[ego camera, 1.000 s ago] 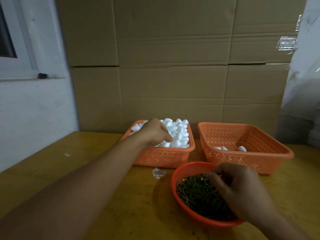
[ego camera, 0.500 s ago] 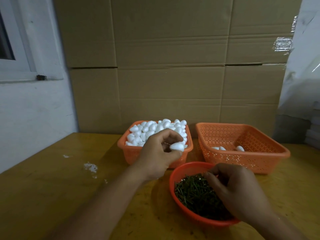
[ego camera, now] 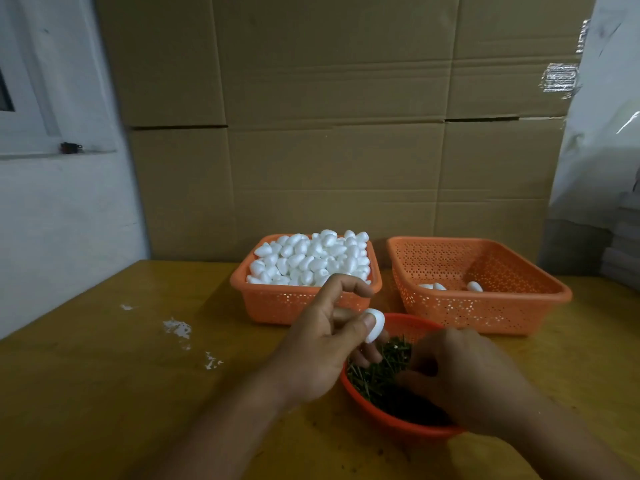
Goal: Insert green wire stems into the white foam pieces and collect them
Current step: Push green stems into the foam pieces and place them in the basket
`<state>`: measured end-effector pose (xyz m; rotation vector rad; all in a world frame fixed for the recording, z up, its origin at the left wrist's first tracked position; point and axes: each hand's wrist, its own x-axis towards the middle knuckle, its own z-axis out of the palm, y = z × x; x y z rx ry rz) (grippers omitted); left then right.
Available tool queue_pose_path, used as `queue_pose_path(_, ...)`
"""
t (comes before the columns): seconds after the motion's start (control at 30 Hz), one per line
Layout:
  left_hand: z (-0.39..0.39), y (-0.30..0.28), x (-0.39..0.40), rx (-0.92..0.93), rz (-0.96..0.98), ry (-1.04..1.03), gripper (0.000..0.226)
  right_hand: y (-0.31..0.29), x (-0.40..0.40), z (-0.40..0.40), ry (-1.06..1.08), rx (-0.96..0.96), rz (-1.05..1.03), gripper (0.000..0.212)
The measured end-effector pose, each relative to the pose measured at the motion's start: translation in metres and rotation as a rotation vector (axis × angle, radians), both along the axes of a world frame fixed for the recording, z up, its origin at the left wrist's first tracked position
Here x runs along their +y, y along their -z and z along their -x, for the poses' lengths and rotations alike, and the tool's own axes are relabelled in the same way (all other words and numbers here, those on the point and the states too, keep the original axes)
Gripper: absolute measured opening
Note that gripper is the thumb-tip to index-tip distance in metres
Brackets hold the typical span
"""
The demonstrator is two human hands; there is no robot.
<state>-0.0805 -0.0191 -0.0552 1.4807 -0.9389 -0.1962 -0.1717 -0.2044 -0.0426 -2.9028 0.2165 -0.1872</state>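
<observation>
My left hand (ego camera: 322,344) pinches one white foam piece (ego camera: 375,325) between thumb and fingers, just above the left rim of the round red bowl (ego camera: 398,422). That bowl holds a heap of green wire stems (ego camera: 381,374). My right hand (ego camera: 464,379) lies over the stems with its fingers curled down into them; what the fingertips hold is hidden. Behind, an orange basket (ego camera: 277,306) is piled with white foam pieces (ego camera: 311,258). A second orange basket (ego camera: 485,306) to the right contains a few foam pieces (ego camera: 474,286).
Everything sits on a yellow wooden table (ego camera: 104,393). White foam crumbs (ego camera: 178,328) lie left of the baskets. Cardboard boxes (ego camera: 329,133) stand stacked behind the baskets and a white wall (ego camera: 52,220) closes the left side.
My left hand left the heaped basket holding one foam piece and carried it down toward the red bowl. My right hand stayed among the stems.
</observation>
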Motion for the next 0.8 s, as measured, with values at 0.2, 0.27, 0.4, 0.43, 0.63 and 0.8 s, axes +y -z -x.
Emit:
queue_pose_path(0.2,0.003,0.001,-0.003,0.074,0.025,0.039,0.013,0.003,0.011,-0.009,-0.065,0.094,0.15,0.037)
queue_pose_path(0.27,0.003,0.0,-0.001,0.123,0.032,0.095,0.012,0.004,0.014,-0.013,-0.077,0.104,0.155,0.031)
queue_pose_path(0.4,0.003,0.001,0.0,0.145,0.039,0.135,0.027,0.005,0.017,-0.017,-0.05,0.077,0.149,0.022)
queue_pose_path(0.43,0.004,0.001,0.0,0.144,0.044,0.125,0.025,0.005,0.017,-0.018,-0.042,0.075,0.138,0.021)
queue_pose_path(0.63,0.01,-0.004,-0.002,0.209,0.046,0.073,0.03,0.007,0.012,-0.016,-0.003,0.03,0.05,0.017)
queue_pose_path(0.8,0.013,-0.005,-0.003,0.267,0.071,0.034,0.035,0.004,0.009,-0.013,0.001,-0.028,-0.058,0.014)
